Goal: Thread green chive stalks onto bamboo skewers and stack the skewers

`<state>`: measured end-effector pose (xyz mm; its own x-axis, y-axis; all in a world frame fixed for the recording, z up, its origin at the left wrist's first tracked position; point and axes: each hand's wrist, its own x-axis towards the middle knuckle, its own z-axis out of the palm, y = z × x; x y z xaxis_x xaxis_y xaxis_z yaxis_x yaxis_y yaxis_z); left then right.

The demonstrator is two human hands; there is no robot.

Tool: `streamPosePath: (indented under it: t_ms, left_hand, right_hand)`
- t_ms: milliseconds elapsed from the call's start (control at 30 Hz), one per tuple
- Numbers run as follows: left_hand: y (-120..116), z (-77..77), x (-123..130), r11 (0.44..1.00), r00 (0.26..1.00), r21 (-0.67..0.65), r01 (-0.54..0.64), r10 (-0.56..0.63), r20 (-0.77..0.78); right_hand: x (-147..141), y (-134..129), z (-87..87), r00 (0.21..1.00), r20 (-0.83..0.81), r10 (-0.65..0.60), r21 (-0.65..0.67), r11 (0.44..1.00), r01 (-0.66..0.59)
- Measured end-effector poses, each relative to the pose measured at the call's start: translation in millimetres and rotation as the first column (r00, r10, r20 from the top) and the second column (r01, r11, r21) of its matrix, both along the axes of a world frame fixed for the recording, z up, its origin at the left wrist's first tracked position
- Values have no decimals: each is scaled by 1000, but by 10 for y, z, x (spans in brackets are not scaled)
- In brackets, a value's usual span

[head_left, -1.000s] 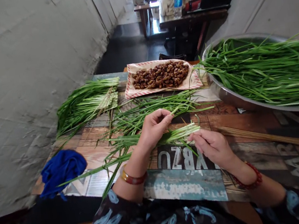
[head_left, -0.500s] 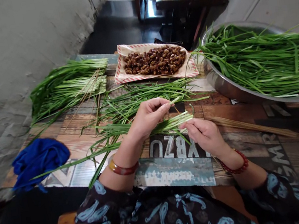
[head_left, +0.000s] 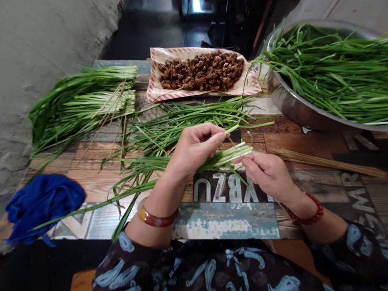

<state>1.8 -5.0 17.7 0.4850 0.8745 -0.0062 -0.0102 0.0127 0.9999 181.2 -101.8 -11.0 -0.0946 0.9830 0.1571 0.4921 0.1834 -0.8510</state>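
My left hand is closed, its thumb and forefinger pinching a garlic chive stalk with the pale end pointing right. My right hand is closed on a thin bamboo skewer; its tip shows above the chives and its other end comes out below the hand. Between the hands, several chive stalks lie side by side with their white ends at the right fingertips. Their green leaves trail left under my left forearm. The skewer's middle is hidden by the stalks and fingers.
Loose chives lie just beyond my hands. Skewered chive bundles are at back left, a paper-lined tray of brown glazed pieces at the back. A metal basin of chives stands right, near bare skewers. A blue cloth lies left.
The view has tipped slightly downward. My left hand, with the chive stalk, has shifted a little to the right; both hands keep their grip.
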Motion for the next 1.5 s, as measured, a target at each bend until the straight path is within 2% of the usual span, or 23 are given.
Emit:
streamPosePath:
  t_ms: [400,1000,1233,1367,1500]
  left_hand:
    - [-17,18,36,1000,1000,17,-17,17,-9]
    - [-19,20,53,997,997,9,-71,71,0]
    - [-8,-11,53,994,994,76,-81,86,-65]
    - [-10,-12,57,985,993,148,-87,99,-72]
    - [-15,-1,61,983,993,164,-79,91,-70]
  right_hand:
    - [-11,3,61,999,34,-13,31,999,12]
    - [-26,8,68,1000,-13,-17,69,997,18]
    - [-36,7,46,999,-27,-39,70,997,41]
    - [-44,9,37,999,-20,-50,72,996,51]
    - [-46,13,28,999,-13,-50,64,997,51]
